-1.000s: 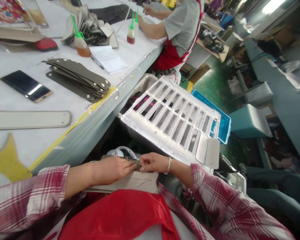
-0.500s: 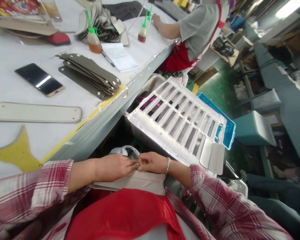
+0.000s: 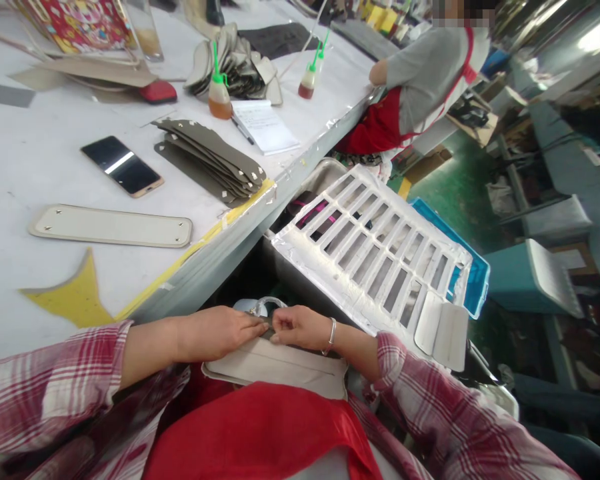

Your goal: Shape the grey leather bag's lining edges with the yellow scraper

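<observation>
A beige leather panel (image 3: 280, 367) lies across my lap, on the red apron (image 3: 250, 433). My left hand (image 3: 223, 335) holds its far edge, fingers long and pressed together, the thumb hidden. Close beside it, my right hand (image 3: 300, 328) has curled fingers and the thumb pressed down at the same edge. A dark olive strip shows beneath the fingertips; exactly what they pinch there is too small to make out. Just beyond the hands is a pale object with a clear loop (image 3: 270, 303), partly covered.
On the table at left are a phone (image 3: 123, 167), a pale strap piece (image 3: 113, 225), stacked olive pieces (image 3: 210, 160), a glue bottle (image 3: 220, 100) and a notepad (image 3: 265, 127). A white slotted rack (image 3: 375, 247) stands ahead right, near a blue crate (image 3: 475, 287). A co-worker (image 3: 420, 87) sits beyond.
The view has turned slightly left, so table and rack appear farther right. Both hands stay together at the panel's edge with little change. The co-worker's hand no longer shows.
</observation>
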Available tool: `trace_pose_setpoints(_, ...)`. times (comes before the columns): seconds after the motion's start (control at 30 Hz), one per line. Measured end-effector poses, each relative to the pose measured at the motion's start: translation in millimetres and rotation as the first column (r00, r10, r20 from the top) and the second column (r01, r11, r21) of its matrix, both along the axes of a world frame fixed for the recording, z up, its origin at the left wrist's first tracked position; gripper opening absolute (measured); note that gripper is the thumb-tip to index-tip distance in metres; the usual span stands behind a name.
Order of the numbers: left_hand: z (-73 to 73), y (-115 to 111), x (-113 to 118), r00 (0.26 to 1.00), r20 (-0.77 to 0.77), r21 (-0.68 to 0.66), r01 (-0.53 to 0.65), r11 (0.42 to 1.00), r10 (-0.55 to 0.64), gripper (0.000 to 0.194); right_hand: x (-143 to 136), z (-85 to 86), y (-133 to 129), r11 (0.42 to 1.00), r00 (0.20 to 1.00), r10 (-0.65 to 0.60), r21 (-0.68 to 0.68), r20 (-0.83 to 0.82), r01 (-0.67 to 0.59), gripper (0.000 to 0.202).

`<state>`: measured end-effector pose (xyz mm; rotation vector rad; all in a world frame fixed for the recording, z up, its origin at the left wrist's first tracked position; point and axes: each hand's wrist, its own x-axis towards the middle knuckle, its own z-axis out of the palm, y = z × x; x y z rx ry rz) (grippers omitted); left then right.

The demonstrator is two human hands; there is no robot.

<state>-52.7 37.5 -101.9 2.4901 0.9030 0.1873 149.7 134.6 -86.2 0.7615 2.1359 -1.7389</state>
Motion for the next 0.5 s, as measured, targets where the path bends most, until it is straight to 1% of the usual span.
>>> trace_pose_setpoints(0.17, 4.3, -4, -8, 0.998, -0.066, 0.004, -0.014, 1.0, 0.015, 0.044, -17, -3.4, -2, 0.998, 0.999, 0.048, 0.05, 0.007, -0.048, 0.021)
trace_pose_setpoints(0.3, 7.1, -11, -18, 0.994, -0.077, 0.024, -0.071, 0.997, 0.073, 0.044, -32, -3.7, -4, 0.997, 0.998, 0.057, 0.058, -0.011, -0.056, 0.025)
trace_pose_setpoints(0.37, 5.9, -13, -24, 0.994, -0.043, 0.023, -0.1, 0.995, 0.101, 0.04, -40, -4.2, -5, 0.997, 0.998, 0.058, 0.051, -0.019, -0.057, 0.024)
trace_pose_setpoints(0.5, 1.2, -16, -36, 0.978, 0.117, -0.033, -0.17, 0.985, 0.173, 0.03, -57, -9.3, -6, 0.994, 0.996, 0.084, 0.066, -0.034, -0.081, 0.021)
